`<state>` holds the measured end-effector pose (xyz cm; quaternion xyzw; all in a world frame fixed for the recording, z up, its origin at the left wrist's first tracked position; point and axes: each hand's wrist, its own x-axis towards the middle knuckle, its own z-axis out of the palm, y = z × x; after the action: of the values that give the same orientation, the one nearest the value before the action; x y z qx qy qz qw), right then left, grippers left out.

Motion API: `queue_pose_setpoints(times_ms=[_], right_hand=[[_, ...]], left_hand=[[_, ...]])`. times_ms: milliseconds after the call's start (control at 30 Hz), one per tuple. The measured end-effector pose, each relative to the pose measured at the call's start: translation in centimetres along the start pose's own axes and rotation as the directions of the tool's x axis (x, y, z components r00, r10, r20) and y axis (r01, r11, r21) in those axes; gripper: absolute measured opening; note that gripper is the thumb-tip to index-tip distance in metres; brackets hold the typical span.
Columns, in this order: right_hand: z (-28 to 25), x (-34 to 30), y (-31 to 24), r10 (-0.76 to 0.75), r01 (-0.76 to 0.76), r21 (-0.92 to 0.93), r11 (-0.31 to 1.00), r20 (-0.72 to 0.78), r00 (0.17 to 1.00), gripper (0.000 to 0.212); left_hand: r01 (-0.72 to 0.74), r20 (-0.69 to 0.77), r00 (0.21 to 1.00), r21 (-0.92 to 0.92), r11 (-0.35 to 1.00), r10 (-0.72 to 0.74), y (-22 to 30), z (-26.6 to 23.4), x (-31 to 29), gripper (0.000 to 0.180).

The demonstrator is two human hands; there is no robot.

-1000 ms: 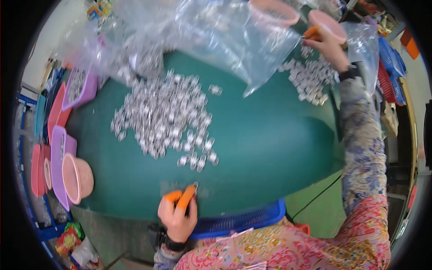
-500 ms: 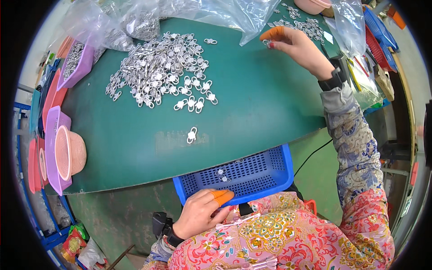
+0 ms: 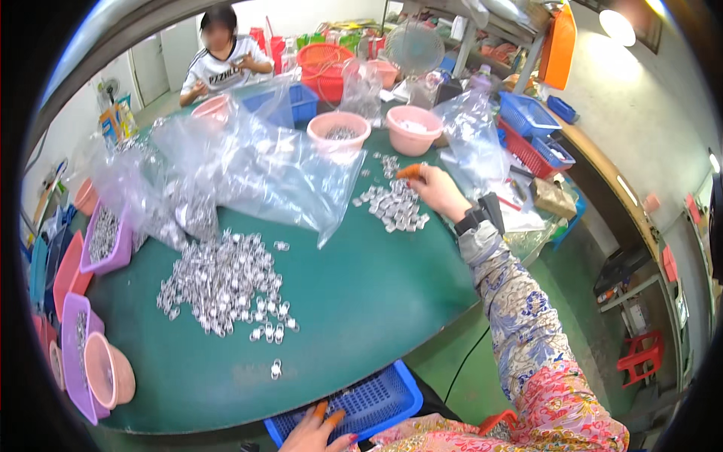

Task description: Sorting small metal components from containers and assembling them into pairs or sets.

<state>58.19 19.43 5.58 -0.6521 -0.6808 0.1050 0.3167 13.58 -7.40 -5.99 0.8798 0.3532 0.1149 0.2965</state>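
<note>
My right hand [image 3: 439, 193] is stretched over a pile of small silver metal pieces [image 3: 395, 209] at the table's far right. Its orange-covered fingertips are drawn together; whatever they pinch, if anything, is too small to make out. At the lower edge, my left hand [image 3: 311, 435] rests at the near rim of a blue perforated basket [image 3: 380, 403], fingers apart and two of them in orange covers. A larger heap of looped silver metal links [image 3: 222, 282] lies on the left of the green table, with a single looped link [image 3: 276, 369] nearer me.
Clear plastic bags [image 3: 271, 181] spread across the table's middle. Pink bowls [image 3: 414, 129] stand behind the right pile. Purple trays [image 3: 77, 354] and a pink basket [image 3: 111, 373] line the left edge. Across the table sits another person [image 3: 226, 60], both hands raised.
The view has tilted up, showing the far side of the room. My right hand, which was pinching a small metal piece, is now over the right pile. My left hand's fingers have spread.
</note>
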Motion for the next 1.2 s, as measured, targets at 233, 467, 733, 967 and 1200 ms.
queue_pose_setpoints(times_ms=[233, 467, 733, 967, 1200], right_hand=[[3.4, 5.9, 3.9, -0.028, 0.029, -0.001, 1.0, -0.176, 0.984, 0.022], [3.9, 12.1, 5.7, 0.094, -0.096, -0.095, 0.991, -0.031, 0.995, 0.027], [2.5, 7.2, 6.4, -0.146, 0.155, -0.083, 0.984, 0.108, 0.983, 0.027], [4.2, 6.8, 5.7, -0.162, 0.159, -0.232, 0.96, 0.004, 0.987, 0.02], [0.8, 10.5, 10.2, 0.149, -0.143, -0.117, 0.983, 0.046, 0.988, 0.029]], left_hand=[[0.195, 0.139, 0.977, -0.304, 0.932, -0.159, 1.7, -3.3, 1.4, 0.044], [0.238, 0.054, 0.97, -0.392, 0.889, -0.236, 2.9, -5.9, 0.5, 0.047], [0.387, 0.057, 0.845, -0.75, 0.536, -0.531, 1.9, -12.9, -0.8, 0.027], [0.311, -0.425, 0.724, -0.502, 0.807, -0.544, -1.2, -11.1, 2.3, 0.018], [0.281, -0.469, 0.683, -0.54, 0.794, -0.56, -1.4, -10.4, 3.0, 0.018]])
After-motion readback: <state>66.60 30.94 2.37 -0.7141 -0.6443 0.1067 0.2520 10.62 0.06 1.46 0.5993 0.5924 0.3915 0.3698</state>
